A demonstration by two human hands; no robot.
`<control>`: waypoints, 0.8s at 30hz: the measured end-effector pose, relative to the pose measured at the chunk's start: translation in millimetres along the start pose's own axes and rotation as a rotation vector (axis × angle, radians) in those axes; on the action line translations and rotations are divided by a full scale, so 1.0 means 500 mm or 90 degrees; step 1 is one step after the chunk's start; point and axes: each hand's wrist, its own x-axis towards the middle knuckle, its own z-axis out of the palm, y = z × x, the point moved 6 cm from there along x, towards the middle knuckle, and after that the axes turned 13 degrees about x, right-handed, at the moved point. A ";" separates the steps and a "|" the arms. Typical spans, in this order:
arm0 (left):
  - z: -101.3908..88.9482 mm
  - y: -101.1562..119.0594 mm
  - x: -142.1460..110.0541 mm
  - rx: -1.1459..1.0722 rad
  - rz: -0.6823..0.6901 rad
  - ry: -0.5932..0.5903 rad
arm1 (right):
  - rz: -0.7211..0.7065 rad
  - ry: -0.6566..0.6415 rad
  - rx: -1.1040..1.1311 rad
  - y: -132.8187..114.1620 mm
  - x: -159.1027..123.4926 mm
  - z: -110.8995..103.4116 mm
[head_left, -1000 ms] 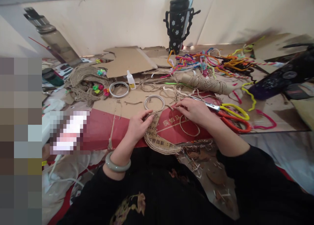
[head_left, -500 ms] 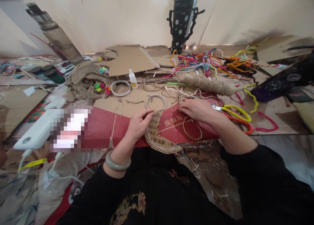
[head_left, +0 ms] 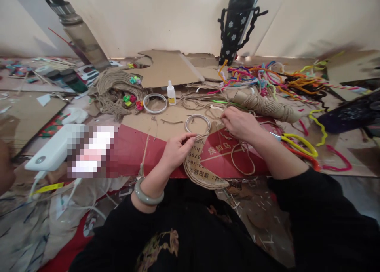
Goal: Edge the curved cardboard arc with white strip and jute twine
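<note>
My left hand [head_left: 179, 152] is closed on the upper edge of a curved piece of cardboard [head_left: 204, 172], thumb against fingers. Rows of brown twine line the cardboard's outer edge, and printed characters show on its face. To the right, my right hand [head_left: 242, 123] pinches brown twine, its fingertips partly hidden. A loose loop of the twine [head_left: 244, 172] lies below that hand on the red printed board [head_left: 133, 149]. Just beyond my left fingertips sits a pale ring [head_left: 186, 123], apparently a tape roll. Scissors with yellow and orange handles [head_left: 299, 142] lie by my right forearm.
Behind are a small glue bottle [head_left: 171, 94], a second ring [head_left: 144, 104], a twine roll [head_left: 267, 107] and colourful pipe cleaners [head_left: 267, 76]. A flowered tumbler [head_left: 236, 28] and a grey bottle [head_left: 84, 38] stand near the wall. A white power bank [head_left: 55, 147] lies left.
My right hand has moved up and away from the cardboard piece, drawing apart from my left hand. My left hand keeps its hold. The camera view has shifted slightly left.
</note>
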 end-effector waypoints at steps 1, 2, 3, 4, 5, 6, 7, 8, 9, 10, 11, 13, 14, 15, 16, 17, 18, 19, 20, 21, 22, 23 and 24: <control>0.000 -0.001 0.000 -0.005 -0.001 -0.002 | 0.002 0.016 0.021 0.001 -0.003 -0.007; 0.001 -0.001 0.000 -0.009 0.000 -0.004 | 0.005 0.028 0.038 0.001 -0.004 -0.013; 0.001 -0.001 0.000 -0.015 0.003 -0.006 | 0.007 0.033 0.048 -0.001 -0.004 -0.018; 0.001 0.000 0.000 -0.019 0.006 -0.007 | 0.008 0.032 0.051 -0.006 -0.001 -0.021; 0.002 0.001 0.000 -0.021 0.009 -0.009 | 0.003 0.028 0.049 -0.015 0.004 -0.023; 0.001 0.002 0.000 -0.020 0.011 -0.009 | -0.010 0.020 0.047 -0.030 0.013 -0.025; 0.001 0.003 0.000 -0.019 0.014 -0.008 | -0.033 0.015 0.052 -0.050 0.024 -0.026; 0.000 0.005 0.000 -0.016 0.017 -0.005 | -0.061 0.011 0.066 -0.074 0.037 -0.025; 0.000 0.008 0.000 -0.013 0.021 -0.003 | -0.089 -0.009 0.082 -0.100 0.053 -0.020; 0.000 0.010 0.000 -0.013 0.024 -0.003 | -0.109 -0.023 0.090 -0.125 0.070 -0.014; 0.000 0.012 0.000 -0.016 0.026 -0.004 | -0.134 -0.045 0.090 -0.152 0.088 -0.004; 0.001 0.014 -0.001 -0.025 0.027 -0.011 | -0.184 -0.108 0.077 -0.201 0.121 0.026; 0.001 0.015 -0.002 -0.028 0.027 -0.016 | -0.200 -0.134 0.072 -0.222 0.135 0.041; 0.001 0.016 -0.003 -0.028 0.028 -0.019 | -0.209 -0.159 0.063 -0.238 0.148 0.057; 0.001 0.016 -0.003 -0.026 0.030 -0.019 | -0.217 -0.179 0.049 -0.251 0.159 0.070; 0.001 0.017 -0.004 -0.021 0.031 -0.020 | -0.225 -0.193 0.035 -0.260 0.167 0.081; 0.000 0.017 -0.004 -0.017 0.031 -0.018 | -0.231 -0.201 0.024 -0.265 0.173 0.088; -0.001 0.018 -0.004 -0.014 0.030 -0.015 | -0.230 -0.202 0.022 -0.264 0.177 0.091; -0.001 0.018 -0.004 -0.012 0.028 -0.011 | -0.224 -0.197 0.030 -0.259 0.179 0.090; -0.002 0.018 -0.004 -0.013 0.024 -0.007 | -0.213 -0.188 0.052 -0.249 0.180 0.085; -0.003 0.018 -0.003 -0.014 0.020 -0.003 | -0.194 -0.175 0.087 -0.236 0.179 0.077; -0.003 0.018 -0.003 -0.013 0.015 0.002 | -0.181 -0.161 0.133 -0.221 0.174 0.066; -0.004 0.018 -0.002 -0.008 0.010 0.007 | -0.169 -0.148 0.187 -0.205 0.167 0.054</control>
